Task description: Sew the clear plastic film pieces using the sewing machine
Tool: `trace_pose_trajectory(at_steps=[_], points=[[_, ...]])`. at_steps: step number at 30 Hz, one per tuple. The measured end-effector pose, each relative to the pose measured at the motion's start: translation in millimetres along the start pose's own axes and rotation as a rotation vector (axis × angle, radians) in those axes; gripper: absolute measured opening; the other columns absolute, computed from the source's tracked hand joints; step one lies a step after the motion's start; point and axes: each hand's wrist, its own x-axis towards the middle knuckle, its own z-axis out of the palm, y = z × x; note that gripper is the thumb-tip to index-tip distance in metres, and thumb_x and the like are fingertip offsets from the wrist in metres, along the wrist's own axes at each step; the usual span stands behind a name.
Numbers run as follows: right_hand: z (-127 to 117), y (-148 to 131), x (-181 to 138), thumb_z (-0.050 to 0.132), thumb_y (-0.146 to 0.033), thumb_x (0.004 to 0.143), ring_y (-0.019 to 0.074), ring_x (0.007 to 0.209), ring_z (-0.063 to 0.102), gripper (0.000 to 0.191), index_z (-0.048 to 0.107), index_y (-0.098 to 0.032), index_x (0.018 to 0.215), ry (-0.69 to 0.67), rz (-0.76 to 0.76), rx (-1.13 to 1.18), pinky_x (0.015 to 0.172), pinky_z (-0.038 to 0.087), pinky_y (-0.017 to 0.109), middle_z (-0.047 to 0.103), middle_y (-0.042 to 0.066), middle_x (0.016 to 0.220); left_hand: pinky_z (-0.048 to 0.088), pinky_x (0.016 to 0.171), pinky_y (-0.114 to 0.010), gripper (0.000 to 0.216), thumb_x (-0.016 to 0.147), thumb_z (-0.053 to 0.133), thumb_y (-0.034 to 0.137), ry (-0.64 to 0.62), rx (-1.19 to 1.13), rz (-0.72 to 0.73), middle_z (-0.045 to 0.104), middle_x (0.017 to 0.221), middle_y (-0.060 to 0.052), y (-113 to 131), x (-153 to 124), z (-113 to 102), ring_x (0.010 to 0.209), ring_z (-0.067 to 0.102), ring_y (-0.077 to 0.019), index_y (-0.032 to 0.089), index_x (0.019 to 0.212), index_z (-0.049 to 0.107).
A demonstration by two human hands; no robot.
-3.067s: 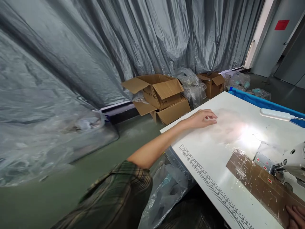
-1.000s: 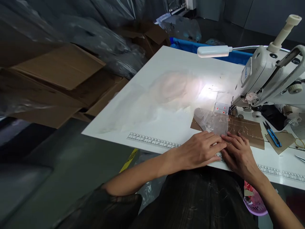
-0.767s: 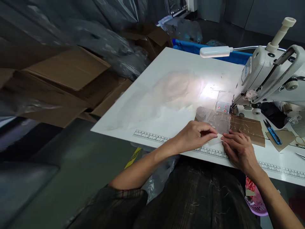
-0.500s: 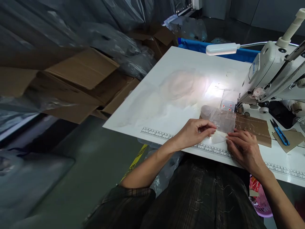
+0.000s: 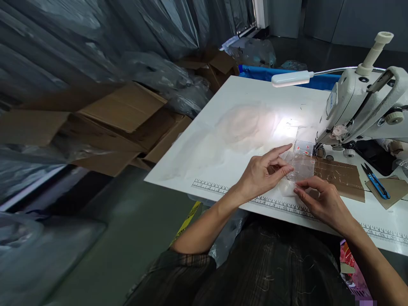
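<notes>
A small clear plastic piece (image 5: 298, 172) lies on the white table (image 5: 223, 140), near its front edge and partly over a brown taped cardboard strip (image 5: 341, 178). My left hand (image 5: 264, 172) pinches the piece's left edge between thumb and fingers, with the index finger stretched out above. My right hand (image 5: 321, 199) pinches its lower right corner. A white sewing machine (image 5: 360, 110) stands just right of the piece, its needle area close to the plastic's far end.
A white lamp bar (image 5: 288, 78) shines on the table. Blue-handled snips (image 5: 376, 183) lie on a cardboard scrap at the right. A printed ruler (image 5: 223, 192) runs along the front edge. Open cardboard boxes (image 5: 124, 123) and plastic sheeting sit on the floor at left.
My left hand came from the table's far left to the plastic piece and joined my right hand. Both hands went from lying flat to pinching its edges, and lifted it slightly.
</notes>
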Motion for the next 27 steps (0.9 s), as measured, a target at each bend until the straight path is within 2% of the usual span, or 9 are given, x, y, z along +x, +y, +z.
trace_pose_trajectory(at_steps=[3,6,9,12,16,18,21,24,27], points=[[0.3,-1.7,2.3,0.058,-0.028,0.091,0.0197,0.074,0.07,0.014,0.071,-0.024,0.087,0.004,0.006,0.024,0.066,0.052,0.032,0.075,0.002,0.08,0.058,0.073,-0.027,0.043,0.092,0.062,0.026,-0.044,-0.045,0.028,0.073,0.08,-0.001,4.5,1.2,2.5,0.076,0.068,-0.0136,0.017,0.133,0.055],[1.3,-5.1,3.6,0.056,-0.028,0.092,0.0191,0.071,0.069,0.016,0.069,-0.023,0.084,0.02,-0.004,0.043,0.065,0.052,0.032,0.074,0.002,0.078,0.058,0.079,-0.03,0.041,0.094,0.06,0.026,-0.15,-0.322,0.007,0.069,0.075,-0.001,11.2,-0.8,11.3,0.077,0.069,-0.0143,0.017,0.133,0.053],[0.9,-7.8,2.8,0.053,-0.025,0.093,0.0173,0.067,0.066,0.019,0.067,-0.022,0.081,0.02,-0.039,0.058,0.063,0.051,0.029,0.071,0.002,0.074,0.058,0.068,-0.026,0.045,0.095,0.058,0.028,-0.286,-0.506,-0.016,0.066,0.072,-0.001,14.8,-4.2,16.8,0.073,0.069,-0.0141,0.016,0.137,0.05],[-2.0,-6.4,-0.7,0.052,-0.022,0.093,0.0173,0.069,0.065,0.019,0.067,-0.022,0.081,0.02,-0.105,0.009,0.064,0.05,0.029,0.07,0.002,0.074,0.054,0.058,-0.023,0.039,0.095,0.051,0.02,-0.302,-0.251,0.064,0.067,0.072,0.0,12.6,-5.2,5.3,0.064,0.064,-0.0111,0.021,0.133,0.058],[-9.6,1.3,-6.5,0.052,-0.022,0.093,0.0179,0.069,0.064,0.019,0.066,-0.022,0.08,0.052,-0.069,-0.032,0.063,0.05,0.029,0.068,0.003,0.073,0.052,0.065,-0.029,0.043,0.09,0.047,0.009,-0.053,0.288,0.351,0.067,0.068,0.004,9.5,-4.5,-34.1,0.062,0.062,-0.012,0.028,0.123,0.067],[-13.4,4.6,-8.2,0.053,-0.027,0.093,0.0174,0.068,0.064,0.018,0.067,-0.023,0.082,0.078,0.008,0.017,0.061,0.051,0.029,0.069,0.003,0.074,0.052,0.066,-0.028,0.037,0.092,0.052,0.013,0.026,0.386,0.31,0.07,0.075,0.001,12.5,-5.6,-50.0,0.067,0.064,-0.0128,0.026,0.123,0.067],[-16.3,6.2,-8.2,0.057,-0.032,0.091,0.0163,0.067,0.064,0.017,0.069,-0.023,0.084,0.095,0.092,0.078,0.061,0.052,0.029,0.07,0.002,0.075,0.051,0.061,-0.023,0.027,0.096,0.054,0.02,-0.058,0.305,0.224,0.071,0.08,-0.001,19.5,-7.1,-52.2,0.067,0.064,-0.0111,0.023,0.119,0.068],[-16.2,5.4,-6.2,0.059,-0.036,0.09,0.0164,0.067,0.065,0.018,0.07,-0.023,0.084,0.082,0.133,0.11,0.061,0.053,0.029,0.072,0.003,0.076,0.053,0.069,-0.023,0.027,0.099,0.05,0.022,-0.178,0.188,0.224,0.072,0.096,-0.005,21.0,-0.4,-33.6,0.081,0.066,-0.0123,0.021,0.12,0.067],[-14.8,5.0,-4.9,0.059,-0.037,0.09,0.0172,0.068,0.066,0.019,0.071,-0.022,0.085,0.065,0.143,0.121,0.062,0.054,0.029,0.073,0.003,0.077,0.052,0.07,-0.023,0.027,0.098,0.053,0.026,-0.404,0.136,0.182,0.073,0.106,-0.007,16.8,13.3,-15.7,0.084,0.067,-0.013,0.018,0.122,0.065]])
